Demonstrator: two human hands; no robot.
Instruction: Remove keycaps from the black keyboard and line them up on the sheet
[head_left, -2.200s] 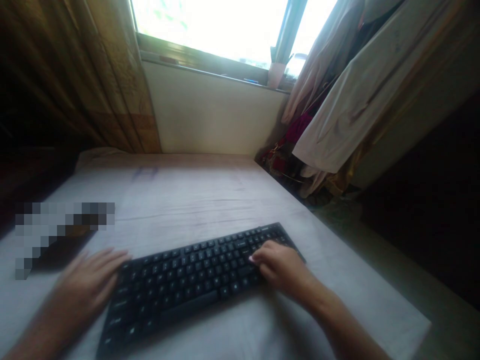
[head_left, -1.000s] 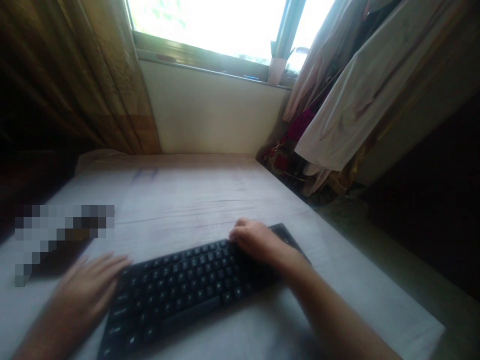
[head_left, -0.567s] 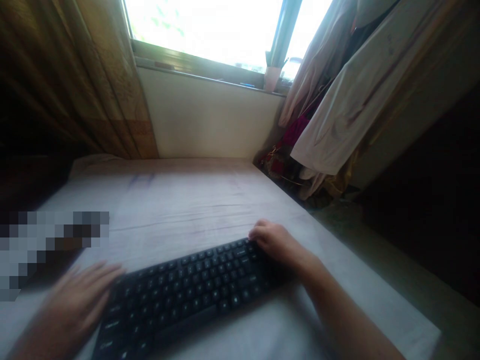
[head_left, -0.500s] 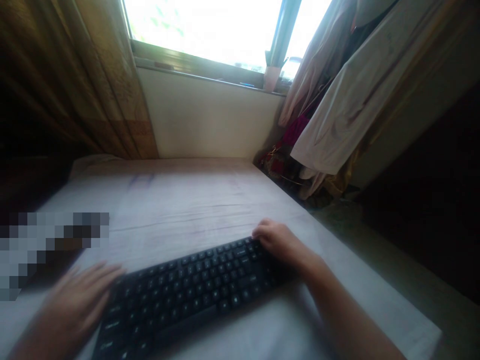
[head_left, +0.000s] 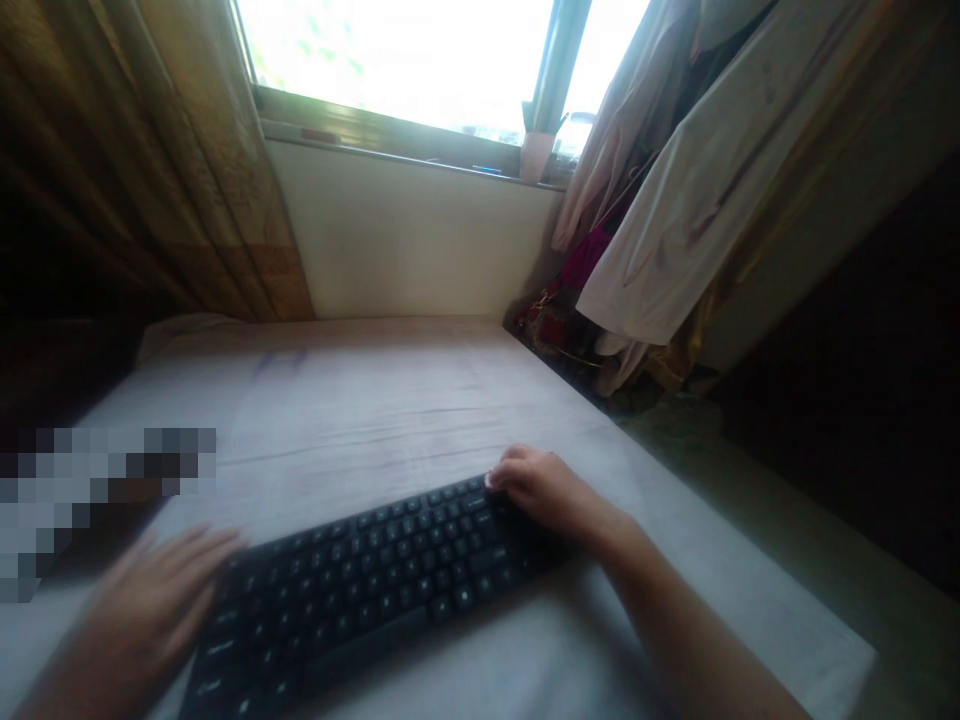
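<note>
Near the left edge of the white sheet (head_left: 360, 390), the left hand (head_left: 150, 610) lies with fingers extended at the left end of the black keyboard (head_left: 360, 580). The keyboard slants across the sheet's near part, right end farther away. Over that end the right hand (head_left: 544, 490) is curled; whether it pinches anything I cannot tell. Past the sheet's right edge hangs pale cloth (head_left: 667, 230).

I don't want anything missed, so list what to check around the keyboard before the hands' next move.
1. Keyboard on the white sheet, keys up: ok.
2. Left hand at the keyboard's left end, fingers extended: ok.
3. Right hand at the keyboard's right part: ok.
4. All keys visible: not ok, the right hand covers some.
5. What the right hand holds, if anything: cannot tell, its fingers are curled.
</note>
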